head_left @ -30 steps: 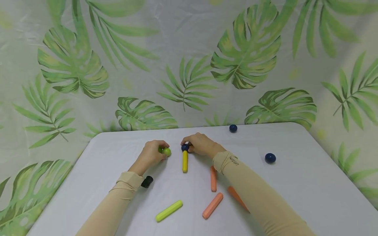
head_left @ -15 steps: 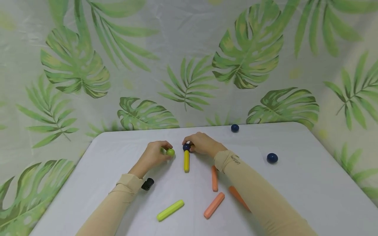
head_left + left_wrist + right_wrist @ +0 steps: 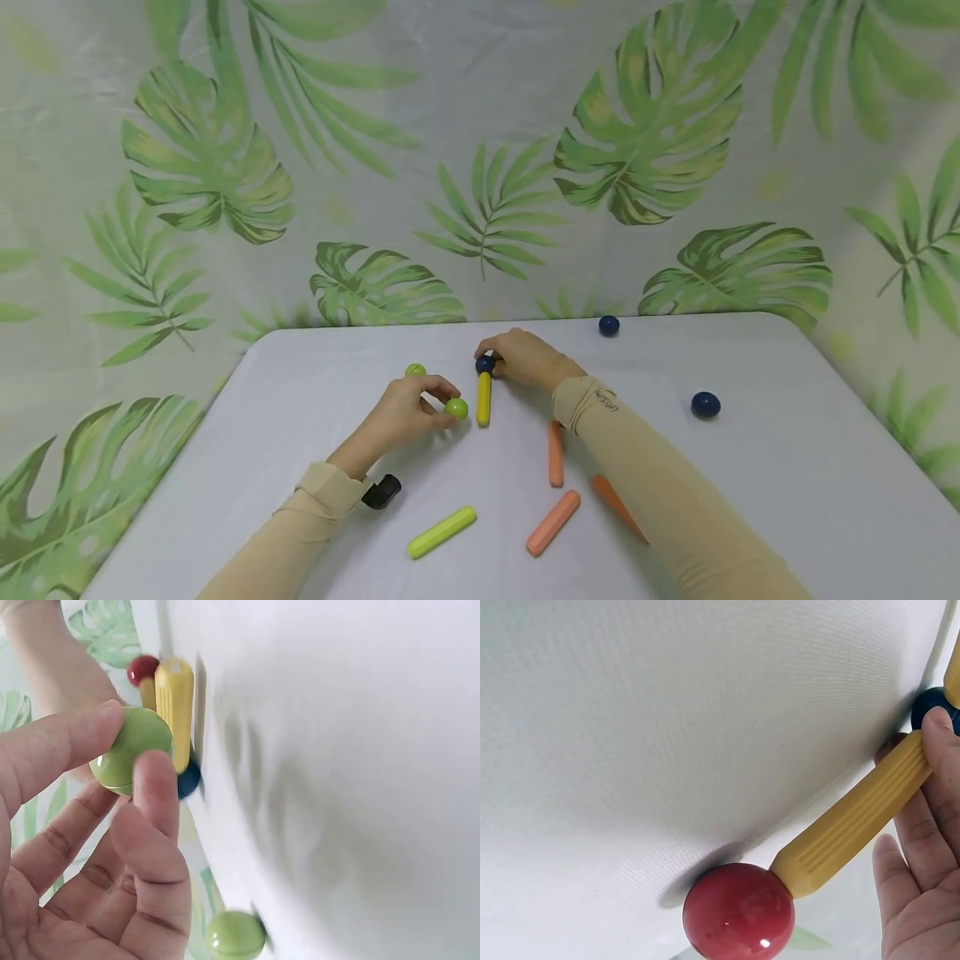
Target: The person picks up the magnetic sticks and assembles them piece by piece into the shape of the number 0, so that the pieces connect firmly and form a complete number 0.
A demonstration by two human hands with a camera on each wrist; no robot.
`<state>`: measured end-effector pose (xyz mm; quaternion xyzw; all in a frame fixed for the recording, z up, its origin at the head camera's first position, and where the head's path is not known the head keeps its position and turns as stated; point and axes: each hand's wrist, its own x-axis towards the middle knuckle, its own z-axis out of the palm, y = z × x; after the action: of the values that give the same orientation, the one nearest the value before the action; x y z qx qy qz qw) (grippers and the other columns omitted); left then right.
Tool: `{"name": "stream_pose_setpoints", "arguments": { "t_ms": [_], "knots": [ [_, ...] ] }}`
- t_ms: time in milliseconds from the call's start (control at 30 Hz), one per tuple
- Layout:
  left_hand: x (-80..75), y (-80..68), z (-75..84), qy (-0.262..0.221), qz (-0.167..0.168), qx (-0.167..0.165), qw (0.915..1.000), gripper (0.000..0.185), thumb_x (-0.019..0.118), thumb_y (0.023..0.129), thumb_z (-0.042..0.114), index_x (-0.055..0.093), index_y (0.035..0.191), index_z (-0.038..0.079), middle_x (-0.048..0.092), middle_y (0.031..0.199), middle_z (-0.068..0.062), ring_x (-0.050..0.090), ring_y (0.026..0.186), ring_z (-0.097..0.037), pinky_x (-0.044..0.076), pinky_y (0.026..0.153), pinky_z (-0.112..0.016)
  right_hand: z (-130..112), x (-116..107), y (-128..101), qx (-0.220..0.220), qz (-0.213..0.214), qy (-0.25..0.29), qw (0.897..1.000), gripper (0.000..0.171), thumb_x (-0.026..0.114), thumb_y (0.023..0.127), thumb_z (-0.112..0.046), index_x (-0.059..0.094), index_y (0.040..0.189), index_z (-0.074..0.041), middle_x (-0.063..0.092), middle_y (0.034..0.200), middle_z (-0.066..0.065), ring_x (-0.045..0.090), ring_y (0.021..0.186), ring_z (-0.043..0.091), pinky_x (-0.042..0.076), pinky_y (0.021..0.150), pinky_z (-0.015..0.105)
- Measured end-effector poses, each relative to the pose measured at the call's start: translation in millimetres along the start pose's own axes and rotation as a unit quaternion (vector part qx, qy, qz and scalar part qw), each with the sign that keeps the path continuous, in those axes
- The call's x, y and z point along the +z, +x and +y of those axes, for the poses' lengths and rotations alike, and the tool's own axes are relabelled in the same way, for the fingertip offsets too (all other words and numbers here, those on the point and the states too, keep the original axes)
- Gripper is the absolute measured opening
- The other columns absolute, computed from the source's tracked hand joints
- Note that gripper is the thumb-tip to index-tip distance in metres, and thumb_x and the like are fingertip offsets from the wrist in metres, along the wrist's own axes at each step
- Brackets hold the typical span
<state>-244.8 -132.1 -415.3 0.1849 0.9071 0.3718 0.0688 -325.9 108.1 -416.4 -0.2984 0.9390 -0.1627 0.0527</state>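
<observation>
Our left hand (image 3: 408,411) has a grip on a green ball (image 3: 455,407), pinched between thumb and fingertips (image 3: 154,776), and the ball sits just beside the near end of a yellow stick (image 3: 483,398) that lies on the white counter (image 3: 750,492). The left wrist view shows it up close – ball right against the stick's rounded tip, or nearly so; we can't quite tell if they touch.

Our right hand (image 3: 528,358) is curled over the far end of that same stick, gripping the joint where a dark blue ball (image 3: 484,363) sits. From the right wrist view we see the fingers (image 3: 922,855) also hold a second yellow stick (image 3: 851,821) that runs down to a red ball (image 3: 739,911) resting on the counter – the head view hides that part under the hand.

A second green ball (image 3: 415,370) lies loose just behind the left hand. Closer to us there's a lime green stick (image 3: 442,532) and three orange sticks: one (image 3: 555,452) by the right forearm, one (image 3: 552,522) lying slanted, and one (image 3: 611,500) half under the sleeve. Two more dark blue balls sit well apart on the right, one (image 3: 609,326) near the far edge and one (image 3: 705,405) further out. A leaf-print curtain (image 3: 480,158) hangs behind the counter.
</observation>
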Motion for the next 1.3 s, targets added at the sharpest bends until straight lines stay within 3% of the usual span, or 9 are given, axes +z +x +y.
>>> {"name": "stream_pose_setpoints", "arguments": {
  "t_ms": [300,533,1300],
  "knots": [
    [18.7,-16.2,-2.4,-0.061,-0.026,-0.013,0.9977,0.026,0.090,0.086,0.011,0.076,0.108,0.011,0.077,0.103,-0.004,0.071,0.080,-0.010,0.058,0.066,-0.026,0.5,-0.8,1.3,0.005,-0.002,0.003,1.000,0.036,0.075,0.100,-0.007,0.072,0.136,-0.012,0.079,0.124,0.014,0.075,0.114,0.027,0.059,0.102,0.041],
    [29.6,-20.0,1.1,-0.080,-0.034,-0.030,0.9957,0.027,0.091,0.085,0.010,0.072,0.104,0.011,0.073,0.100,-0.003,0.068,0.080,-0.010,0.057,0.064,-0.026,2.4,1.2,1.9,0.005,0.008,-0.005,1.000,0.036,0.076,0.100,-0.008,0.073,0.135,-0.013,0.079,0.124,0.014,0.075,0.115,0.027,0.059,0.103,0.041],
    [36.6,-11.2,1.6,-0.097,-0.028,-0.035,0.9943,0.029,0.091,0.084,0.009,0.070,0.104,0.008,0.072,0.099,-0.006,0.067,0.077,-0.010,0.058,0.062,-0.028,0.5,3.1,0.6,0.018,0.007,0.001,1.000,0.037,0.075,0.101,-0.009,0.072,0.137,-0.013,0.078,0.125,0.015,0.074,0.118,0.029,0.058,0.104,0.042]
  ]
}}
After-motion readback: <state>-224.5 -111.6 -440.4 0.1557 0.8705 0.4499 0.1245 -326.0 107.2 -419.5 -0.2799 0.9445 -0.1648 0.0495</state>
